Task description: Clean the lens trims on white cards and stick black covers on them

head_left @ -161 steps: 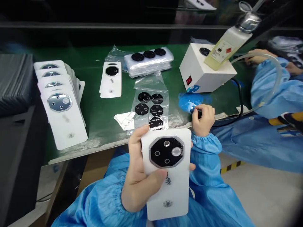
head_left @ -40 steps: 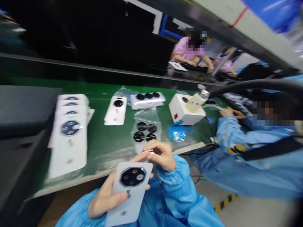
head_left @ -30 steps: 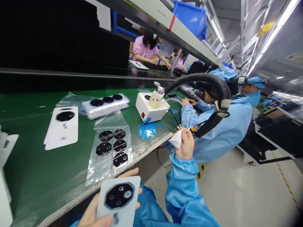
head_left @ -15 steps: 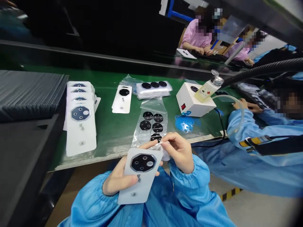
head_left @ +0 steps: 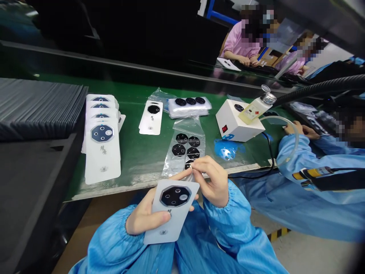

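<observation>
My left hand grips a white phone back cover, thumb across its face and the other fingers behind. The cover is tilted toward me and has a black octagonal camera plate near its top. Just above its upper edge, my right hand is closed in a pinch on a thin clear film, touching the tip of my left index finger. Much of the film is hidden by the fingers. Beyond both hands lies a clear plastic bag with several black octagonal pieces on it.
Overlapping white covers are stacked at left, beside a row of grey sheets. Farther back lie more covers and a bagged pile. A white box carries a pump bottle; blue film lies before it. A co-worker's sleeve is at right.
My right hand has shifted slightly left and up along the cover's top edge, fingers still pinched. The whole scene has slid a little to the right in view; the left hand keeps its grip.
</observation>
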Tool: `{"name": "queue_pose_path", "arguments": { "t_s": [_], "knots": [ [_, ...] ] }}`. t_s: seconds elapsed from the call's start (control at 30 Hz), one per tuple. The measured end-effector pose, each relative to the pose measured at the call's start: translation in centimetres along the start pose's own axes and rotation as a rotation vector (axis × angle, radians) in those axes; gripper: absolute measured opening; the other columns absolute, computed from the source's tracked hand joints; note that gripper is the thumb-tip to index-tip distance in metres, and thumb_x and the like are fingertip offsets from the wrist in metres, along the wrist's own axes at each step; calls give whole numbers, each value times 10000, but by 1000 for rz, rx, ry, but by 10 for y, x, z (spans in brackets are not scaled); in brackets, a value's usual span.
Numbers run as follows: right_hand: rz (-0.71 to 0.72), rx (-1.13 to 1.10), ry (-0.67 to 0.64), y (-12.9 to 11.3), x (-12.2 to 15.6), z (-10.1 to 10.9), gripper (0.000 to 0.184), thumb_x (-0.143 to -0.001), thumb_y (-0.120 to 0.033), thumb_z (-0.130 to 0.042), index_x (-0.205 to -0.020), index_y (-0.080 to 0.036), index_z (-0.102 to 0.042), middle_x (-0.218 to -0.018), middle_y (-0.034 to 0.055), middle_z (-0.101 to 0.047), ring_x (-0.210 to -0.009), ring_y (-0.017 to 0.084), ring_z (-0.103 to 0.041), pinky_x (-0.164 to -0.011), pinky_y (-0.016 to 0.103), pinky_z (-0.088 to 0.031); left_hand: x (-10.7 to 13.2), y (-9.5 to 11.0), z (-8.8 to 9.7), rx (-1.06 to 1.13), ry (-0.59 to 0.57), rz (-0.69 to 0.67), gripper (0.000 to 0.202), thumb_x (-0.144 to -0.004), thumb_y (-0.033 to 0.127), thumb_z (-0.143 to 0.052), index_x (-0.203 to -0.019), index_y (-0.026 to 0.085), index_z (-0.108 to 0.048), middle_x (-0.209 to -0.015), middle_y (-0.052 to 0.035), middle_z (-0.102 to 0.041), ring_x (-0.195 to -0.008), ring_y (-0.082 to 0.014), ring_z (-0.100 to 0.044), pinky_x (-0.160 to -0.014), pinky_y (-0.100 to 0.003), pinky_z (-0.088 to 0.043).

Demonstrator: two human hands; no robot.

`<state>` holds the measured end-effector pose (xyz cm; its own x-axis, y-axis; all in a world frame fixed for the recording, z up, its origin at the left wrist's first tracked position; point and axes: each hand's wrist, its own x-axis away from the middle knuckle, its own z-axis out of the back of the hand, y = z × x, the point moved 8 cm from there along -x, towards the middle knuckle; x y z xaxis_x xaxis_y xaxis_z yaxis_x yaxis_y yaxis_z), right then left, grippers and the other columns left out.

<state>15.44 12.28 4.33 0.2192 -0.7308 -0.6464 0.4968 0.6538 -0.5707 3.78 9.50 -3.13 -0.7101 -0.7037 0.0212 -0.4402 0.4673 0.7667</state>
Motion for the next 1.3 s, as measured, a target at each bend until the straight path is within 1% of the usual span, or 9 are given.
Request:
{"name": "queue_pose_path", "arguments": {
  "t_s": [0.13, 0.27, 0.37, 0.47, 0.6, 0.67, 0.8, 0.97, 1.3],
  "knots": [
    [5, -86, -31, 4, 1, -1, 204, -776, -80, -609, -937, -203, -596, -877, 56, -629, -801, 144, -605, -670, 278, -517, 1, 2, -1, 44, -27, -2, 503, -759, 330, -648, -1228, 167, -569, -1210, -163, -607, -1021, -316, -631, -874, -405, -513],
    [-146, -282, -30, 21, 6, -2, 201, -793, -69, -593, -904, -231, -635, -815, 17, -638, -774, 129, -593, -677, 273, -495, 0, 6, -2, 185, -6, -22, 608, -745, 300, -659, -1319, 214, -479, -1175, -135, -638, -991, -284, -648, -873, -381, -506],
    [-273, -359, 19, 35, 13, -1, 165, -811, -111, -580, -878, -241, -656, -808, 12, -639, -784, 140, -583, -697, 291, -476, -1, 4, 2, 315, 90, -5, 542, -738, 274, -646, -1260, 179, -533, -1149, -121, -663, -973, -283, -656, -874, -386, -499],
    [-339, -486, 56, 40, 17, -2, 127, -830, -149, -557, -865, -234, -644, -846, 17, -635, -826, 149, -589, -741, 313, -479, -3, 0, 9, 359, 212, 7, 417, -738, 205, -615, -1149, 137, -603, -1125, -112, -677, -947, -301, -664, -842, -397, -515],
    [-472, -678, 19, 44, 22, -9, 99, -856, -161, -528, -873, -233, -594, -796, -7, -619, -652, 108, -594, -608, 269, -496, -7, -1, 11, 410, 294, -19, 381, -714, 140, -600, -1093, 119, -626, -1061, -116, -705, -880, -293, -689, -755, -358, -554],
    [-522, -680, 12, 44, 23, -8, 81, -846, -165, -554, -875, -233, -588, -747, -19, -612, -580, 91, -578, -529, 233, -478, -9, 0, 8, 418, 278, -31, 389, -702, 126, -606, -1090, 114, -626, -1061, -126, -704, -894, -297, -687, -734, -338, -560],
    [-598, -636, 39, 47, 27, -5, 64, -808, -176, -615, -846, -223, -594, -729, -10, -622, -594, 101, -591, -494, 213, -486, -10, 5, 0, 439, 222, -62, 412, -714, 124, -611, -1125, 111, -611, -1095, -128, -690, -919, -285, -681, -773, -341, -557],
    [-542, -616, 14, 42, 28, -2, 87, -809, -124, -594, -839, -206, -592, -767, 9, -613, -647, 115, -599, -521, 231, -488, -8, 8, -2, 482, 236, -72, 396, -740, 105, -596, -1135, 106, -591, -1111, -134, -682, -937, -280, -677, -809, -370, -556],
    [-366, -461, 9, 22, 23, 5, 101, -817, -129, -567, -864, -210, -604, -740, 18, -585, -688, 146, -568, -607, 299, -457, -7, 10, -5, 526, 252, -55, 384, -729, 77, -588, -1110, 118, -558, -1096, -123, -692, -944, -298, -674, -737, -348, -572]
  ]
}}
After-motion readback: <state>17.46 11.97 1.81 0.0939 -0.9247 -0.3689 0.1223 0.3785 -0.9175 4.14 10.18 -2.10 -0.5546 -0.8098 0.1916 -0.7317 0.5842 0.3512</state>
